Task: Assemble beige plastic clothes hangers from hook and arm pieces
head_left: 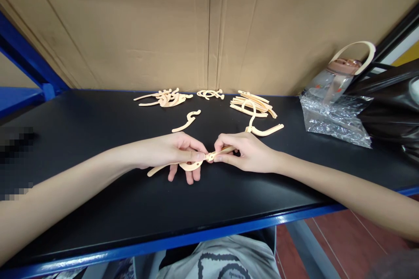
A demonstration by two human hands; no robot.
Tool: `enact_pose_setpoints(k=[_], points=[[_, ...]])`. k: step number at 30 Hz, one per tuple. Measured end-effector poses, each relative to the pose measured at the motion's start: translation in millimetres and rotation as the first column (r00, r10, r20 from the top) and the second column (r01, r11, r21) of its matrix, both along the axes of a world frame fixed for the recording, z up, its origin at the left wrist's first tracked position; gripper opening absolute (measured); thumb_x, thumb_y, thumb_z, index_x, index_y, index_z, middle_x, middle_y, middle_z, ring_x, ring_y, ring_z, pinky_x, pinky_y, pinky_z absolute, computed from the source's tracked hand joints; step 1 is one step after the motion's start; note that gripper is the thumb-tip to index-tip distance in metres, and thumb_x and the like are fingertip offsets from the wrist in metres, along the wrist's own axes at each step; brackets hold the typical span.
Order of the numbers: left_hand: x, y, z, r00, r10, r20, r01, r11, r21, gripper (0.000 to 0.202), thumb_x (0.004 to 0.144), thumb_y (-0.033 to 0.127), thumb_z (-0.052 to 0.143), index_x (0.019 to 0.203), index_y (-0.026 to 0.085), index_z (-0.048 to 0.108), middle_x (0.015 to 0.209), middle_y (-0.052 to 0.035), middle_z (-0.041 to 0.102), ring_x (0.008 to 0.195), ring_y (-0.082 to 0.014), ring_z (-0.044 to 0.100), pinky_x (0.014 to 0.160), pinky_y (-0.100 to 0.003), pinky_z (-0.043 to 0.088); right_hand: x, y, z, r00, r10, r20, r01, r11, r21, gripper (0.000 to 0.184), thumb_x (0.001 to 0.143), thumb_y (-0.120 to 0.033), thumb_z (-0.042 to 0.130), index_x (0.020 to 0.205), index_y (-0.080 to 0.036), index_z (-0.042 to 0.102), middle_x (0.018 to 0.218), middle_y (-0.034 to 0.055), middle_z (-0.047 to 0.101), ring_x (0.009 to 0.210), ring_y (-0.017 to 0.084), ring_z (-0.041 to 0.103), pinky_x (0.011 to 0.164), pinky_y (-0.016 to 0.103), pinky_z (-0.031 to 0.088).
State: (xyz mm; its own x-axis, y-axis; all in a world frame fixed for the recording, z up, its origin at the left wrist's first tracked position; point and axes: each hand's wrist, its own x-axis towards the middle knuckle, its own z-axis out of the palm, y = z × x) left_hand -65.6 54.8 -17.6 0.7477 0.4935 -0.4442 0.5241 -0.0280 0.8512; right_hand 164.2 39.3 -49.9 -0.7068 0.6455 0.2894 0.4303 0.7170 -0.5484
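Observation:
My left hand (173,150) pinches a curved cream plastic hanger arm (192,166) between thumb and fingers. Its long end sticks out to the left below the palm, and its other fingers hang beneath. My right hand (245,152) grips a second slim cream hanger piece (226,151). The two pieces meet between my fingertips; whether they are joined I cannot tell. Just behind my right hand lies a hanger part with a hook (253,117), partly covered by the hand. A loose curved hanger arm (188,122) rests behind my left hand.
Along the back of the black table (114,226) are a pile of curved hanger arms (172,98), several small hooks (209,94) and a stack of straight pieces (253,105). A clear bottle (337,78) and crumpled plastic wrap (334,117) stand at right. Cardboard (147,30) closes the back.

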Motion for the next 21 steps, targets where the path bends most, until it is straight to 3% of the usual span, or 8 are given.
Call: enact_pose_setpoints(k=[8, 14, 21], points=[[4.8, -3.3, -3.7, 0.998, 0.042, 0.041, -0.045, 0.996, 0.079, 0.026, 0.090, 0.042, 0.052, 0.094, 0.018, 0.061, 0.074, -0.0007, 0.068, 0.062, -0.0121, 0.066, 0.036, -0.012, 0.041, 2.0, 2.0, -0.9, 1.000, 0.007, -0.026, -0.008, 0.998, -0.056, 0.015, 0.088, -0.030, 0.061, 0.082, -0.018, 0.054, 0.068, -0.0050, 0.058, 0.056, 0.006, 0.049, 0.054, 0.018, 0.034], [8.8, -8.7, -7.4, 0.994, 0.092, 0.062, -0.100, 0.984, 0.145, 0.027, 0.089, 0.043, 0.052, 0.089, 0.017, 0.061, 0.080, -0.0013, 0.070, 0.053, -0.0091, 0.060, 0.031, -0.013, 0.030, 2.9, 2.6, -0.1, 1.000, 0.008, -0.021, -0.009, 0.997, -0.075, 0.016, 0.088, -0.031, 0.061, 0.082, -0.018, 0.054, 0.069, -0.0049, 0.059, 0.055, 0.006, 0.048, 0.054, 0.018, 0.033], [12.3, -12.5, -12.9, 0.988, 0.099, 0.122, -0.128, 0.959, 0.255, 0.022, 0.091, 0.034, 0.050, 0.082, 0.016, 0.060, 0.075, 0.0018, 0.070, 0.052, -0.0047, 0.057, 0.054, -0.016, 0.046, 2.3, 2.6, -0.7, 0.999, 0.026, -0.019, -0.028, 0.997, -0.072, 0.017, 0.088, -0.030, 0.060, 0.080, -0.018, 0.053, 0.061, -0.0076, 0.051, 0.052, 0.006, 0.044, 0.052, 0.018, 0.030]])
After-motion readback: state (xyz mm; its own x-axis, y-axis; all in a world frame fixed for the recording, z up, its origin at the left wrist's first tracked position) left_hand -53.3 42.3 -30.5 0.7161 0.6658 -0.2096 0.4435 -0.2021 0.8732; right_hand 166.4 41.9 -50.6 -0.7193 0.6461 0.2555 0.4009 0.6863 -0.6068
